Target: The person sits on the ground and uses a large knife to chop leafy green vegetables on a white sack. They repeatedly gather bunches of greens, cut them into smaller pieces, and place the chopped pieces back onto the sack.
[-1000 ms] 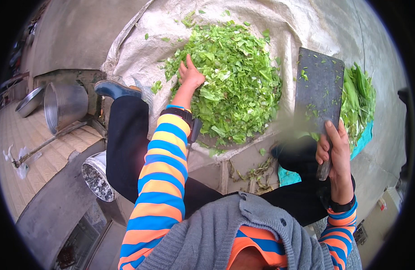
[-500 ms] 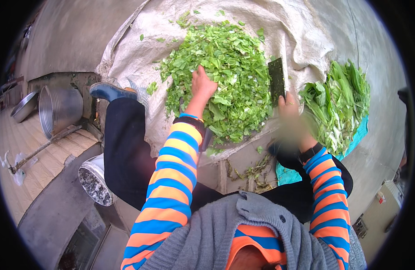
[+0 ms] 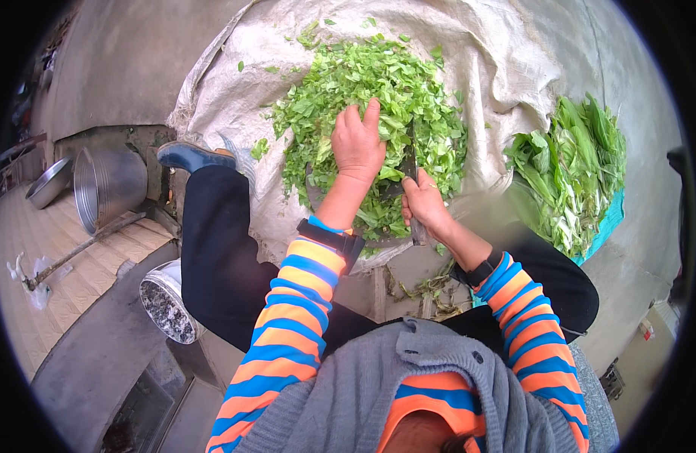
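A broad heap of chopped green leaves (image 3: 408, 79) lies in front of me on a whitish woven sheet (image 3: 506, 68). My left hand (image 3: 359, 147) rests on the heap, its fingers stretched out and apart. Just to its right, my right hand (image 3: 425, 202) is closed around the handle of a cleaver (image 3: 410, 155). The dark blade points away from me and stands edge-on among the leaves, so its lower edge is hidden. Under the near left side of the heap a dark curved surface shows in part.
At right, a bundle of long uncut leaves (image 3: 570, 170) lies on turquoise sheeting (image 3: 608, 219). Leaf scraps (image 3: 431, 291) lie between my legs. A whitish bucket (image 3: 166, 302) stands by my left leg. Farther left are a metal pot (image 3: 110, 185), a shallow basin (image 3: 49, 183) and a long stick (image 3: 87, 249).
My right hand has brought the cleaver leftward from beside the heap into the leaves, turning the blade edge-on. My left hand has shifted slightly right, its fingers more spread.
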### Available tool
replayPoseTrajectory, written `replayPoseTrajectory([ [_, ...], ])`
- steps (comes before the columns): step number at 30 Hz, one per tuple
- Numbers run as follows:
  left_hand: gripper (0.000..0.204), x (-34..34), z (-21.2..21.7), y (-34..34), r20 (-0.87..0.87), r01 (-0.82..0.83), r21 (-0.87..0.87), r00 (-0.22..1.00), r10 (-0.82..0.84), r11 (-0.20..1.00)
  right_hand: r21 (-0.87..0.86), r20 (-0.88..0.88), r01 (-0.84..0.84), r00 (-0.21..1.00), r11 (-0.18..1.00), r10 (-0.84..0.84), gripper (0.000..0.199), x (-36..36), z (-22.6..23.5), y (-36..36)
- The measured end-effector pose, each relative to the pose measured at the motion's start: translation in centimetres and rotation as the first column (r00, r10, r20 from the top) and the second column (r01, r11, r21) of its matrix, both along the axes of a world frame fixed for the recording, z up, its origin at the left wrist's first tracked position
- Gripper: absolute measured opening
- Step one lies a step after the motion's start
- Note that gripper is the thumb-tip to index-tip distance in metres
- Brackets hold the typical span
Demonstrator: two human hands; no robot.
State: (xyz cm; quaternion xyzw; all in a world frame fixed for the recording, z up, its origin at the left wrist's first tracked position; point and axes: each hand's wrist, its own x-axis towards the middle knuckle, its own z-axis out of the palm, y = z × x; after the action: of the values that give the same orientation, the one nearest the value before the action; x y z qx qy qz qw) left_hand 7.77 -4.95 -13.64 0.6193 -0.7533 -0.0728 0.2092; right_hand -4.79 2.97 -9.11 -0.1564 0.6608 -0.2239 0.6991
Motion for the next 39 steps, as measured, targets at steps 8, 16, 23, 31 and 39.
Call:
replayPoseTrajectory([
  [8,0.04,0.2,-5.3,0.4,0.198,0.019,0.01,0.98,-0.021,1.0,-0.112,-0.207,-0.145,0.971,0.983,0.12,0.011,-1.7,-0.3,0.1],
  [16,0.068,-0.3,-4.5,0.7,0.049,-0.068,0.161,0.997,0.061,0.985,-0.471,-0.719,-0.606,0.684,0.641,0.119,0.017,-2.0,-1.4,0.8],
  [23,0.063,3.1,-2.4,1.8,-0.259,0.106,0.346,0.966,-0.014,0.932,-0.324,-0.789,-0.667,0.582,0.671,0.197,0.02,-2.4,-5.3,-0.9],
  [31,0.04,3.6,-5.2,2.7,-0.441,-0.034,0.253,0.886,0.146,0.967,-0.465,-0.732,-0.632,0.668,0.62,0.132,0.016,-3.3,-2.1,-1.3],
  [39,0.042,3.7,-5.9,3.3,-0.472,-0.106,0.3,0.847,0.244,0.948,-0.216,-0.86,-0.833,0.409,0.51,0.304,0.016,-1.4,-3.1,-4.4],
])
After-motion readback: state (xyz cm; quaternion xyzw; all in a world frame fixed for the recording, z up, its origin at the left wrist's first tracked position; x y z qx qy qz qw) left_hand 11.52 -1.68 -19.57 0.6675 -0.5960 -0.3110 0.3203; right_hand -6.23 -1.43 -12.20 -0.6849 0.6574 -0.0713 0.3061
